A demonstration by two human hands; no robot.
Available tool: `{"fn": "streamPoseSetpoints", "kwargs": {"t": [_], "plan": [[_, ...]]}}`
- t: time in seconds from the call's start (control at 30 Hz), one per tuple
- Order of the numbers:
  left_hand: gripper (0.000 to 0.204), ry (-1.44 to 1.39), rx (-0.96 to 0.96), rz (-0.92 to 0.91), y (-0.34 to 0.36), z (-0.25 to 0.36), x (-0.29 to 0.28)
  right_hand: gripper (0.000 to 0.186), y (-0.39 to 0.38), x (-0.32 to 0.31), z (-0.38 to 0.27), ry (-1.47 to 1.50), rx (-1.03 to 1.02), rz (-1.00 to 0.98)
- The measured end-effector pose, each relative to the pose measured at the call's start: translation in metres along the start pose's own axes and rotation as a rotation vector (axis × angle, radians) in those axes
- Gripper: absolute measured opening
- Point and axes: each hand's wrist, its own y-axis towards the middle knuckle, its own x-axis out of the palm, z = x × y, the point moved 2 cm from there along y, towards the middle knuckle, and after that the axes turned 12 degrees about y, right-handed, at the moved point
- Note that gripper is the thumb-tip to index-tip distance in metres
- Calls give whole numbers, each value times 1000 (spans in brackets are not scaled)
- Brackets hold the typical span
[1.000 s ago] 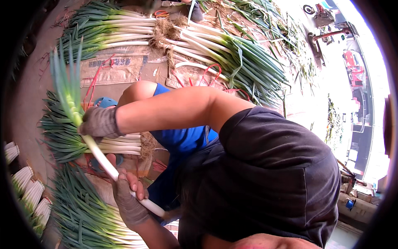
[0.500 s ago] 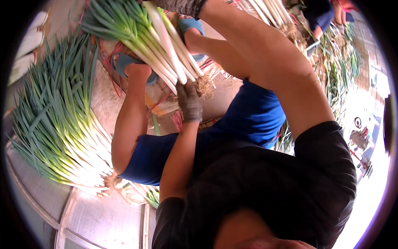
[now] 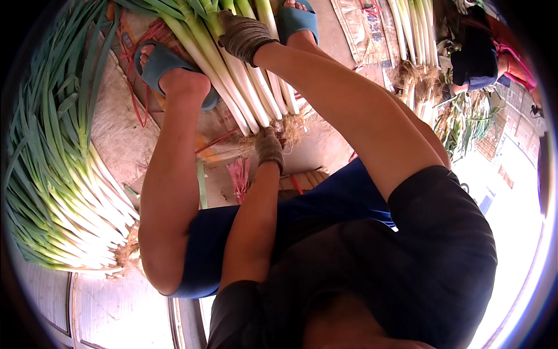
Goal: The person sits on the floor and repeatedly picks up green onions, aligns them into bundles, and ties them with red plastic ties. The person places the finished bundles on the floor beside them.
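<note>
Between my feet lies a bunch of long green onions (image 3: 232, 87), white stalks and roots toward me, green tops away. My right hand (image 3: 247, 36), in a grey-brown knit glove, reaches across the upper stalks with its fingers bent over them. At the root ends is my left hand (image 3: 269, 146), gloved too, its fingers drawn together against the end of a stalk. The right fingertips are partly hidden against the stalks. A large heap of green onions (image 3: 64, 174) fans out at the left, its roots near my left knee.
My blue sandals (image 3: 296, 23) flank the bunch. Red cord (image 3: 136, 104) trails beside the left foot, and a pink strap bundle (image 3: 238, 177) lies below the roots. More onions (image 3: 414, 35) lie at upper right, near another person (image 3: 479, 58) in dark clothing.
The view has shifted, bringing the bunch's upper stalks and my right hand further into sight. The stalk raised between my hands now lies level among the others; my left hand stays at the root ends.
</note>
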Motion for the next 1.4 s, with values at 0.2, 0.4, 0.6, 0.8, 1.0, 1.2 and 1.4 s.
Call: {"fn": "streamPoseSetpoints", "kwargs": {"t": [0.2,0.4,0.6,0.8,1.0,1.2,1.4], "plan": [[16,-254,-72,15,-9,3,4,51,3,7,-12,17,-38,-21],[20,-355,-83,1,-14,8,-6,56,-5,31,-29,68,-269,43],[27,1405,665,85,30,-21,-5,71,-40,-13,-4,-92,-155,-46],[43,781,250,350,-143,81,-3,54,-58,-86,20,103,-234,-114],[48,112,1179,-146,-315,156,-62,45,-108,-154,12,-138,-391,-146],[21,-161,1334,463,-300,233,-316,48,-196,-186,-23,178,-234,-242],[48,961,489,1317,-125,190,-519,49,-219,-159,-32,33,-267,-292]]}}
